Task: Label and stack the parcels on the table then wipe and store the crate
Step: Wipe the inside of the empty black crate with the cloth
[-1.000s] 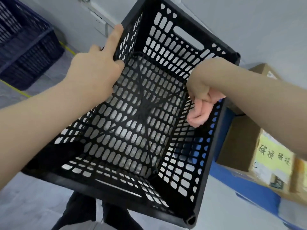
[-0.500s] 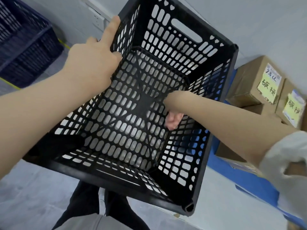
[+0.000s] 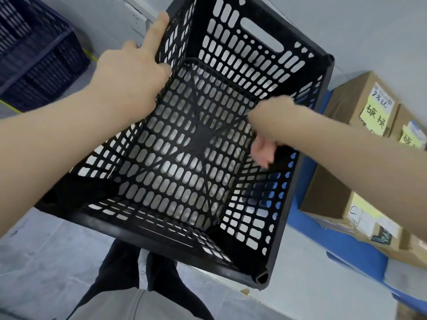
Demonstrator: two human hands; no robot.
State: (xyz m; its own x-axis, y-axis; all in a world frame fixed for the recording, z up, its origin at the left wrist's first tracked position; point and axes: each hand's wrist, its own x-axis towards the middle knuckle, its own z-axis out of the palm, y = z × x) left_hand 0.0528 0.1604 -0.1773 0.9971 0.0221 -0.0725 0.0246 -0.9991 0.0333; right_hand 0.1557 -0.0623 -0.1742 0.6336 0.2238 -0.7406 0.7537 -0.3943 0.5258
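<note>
Grip of my left hand (image 3: pixel 129 75) is clamped on the left wall of the black crate (image 3: pixel 254 56), forefinger straight along the rim. My right hand (image 3: pixel 268 125) is inside the crate near its right wall, too blurred to tell its grip. The crate is held above the floor, beside the parcels (image 3: pixel 360 100) on the blue table (image 3: pixel 342 245).

- Crate (image 3: pixel 203 139): black moulded plastic, slotted lattice walls and base, smooth, with a dull sheen along the rim.
- Parcels (image 3: pixel 328 197) at 3 o'clock: brown matt cardboard, with yellow paper labels (image 3: pixel 374 116) stuck on.
- Stacked bins (image 3: pixel 39 58) at 10 o'clock: dark blue plastic lattice.
- Trousers (image 3: pixel 129 269) at 6 o'clock: dark matt cloth.
- Floor (image 3: pixel 46 250): grey, smooth, matt.
</note>
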